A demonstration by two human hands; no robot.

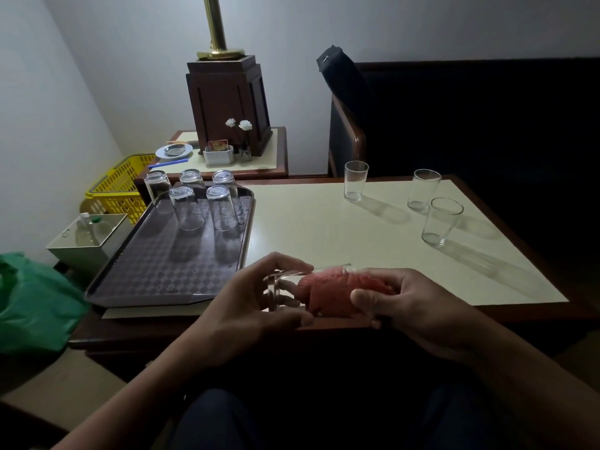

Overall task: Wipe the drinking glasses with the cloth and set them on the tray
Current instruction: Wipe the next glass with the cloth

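Glass [282, 287] sideways, pink cloth [328, 295] apparently stuffed inside, beside tray [156, 267]

One view only — head-worn, wide-angle, facing forward and down. Left hand [246, 303] and right hand [418, 306] sit close, low centre; tabletop [324, 228] stretches beyond to the wall [406, 30] at top.

At six o'clock the left hand [256, 297] grips a glass [279, 287] lying sideways, while the right hand [412, 306] holds a red cloth [328, 293] stuffed into its mouth. At nine o'clock the tray [156, 274] carries five upturned glasses [188, 206]. Toward two o'clock three upright glasses [355, 180] stand on the table [324, 228].
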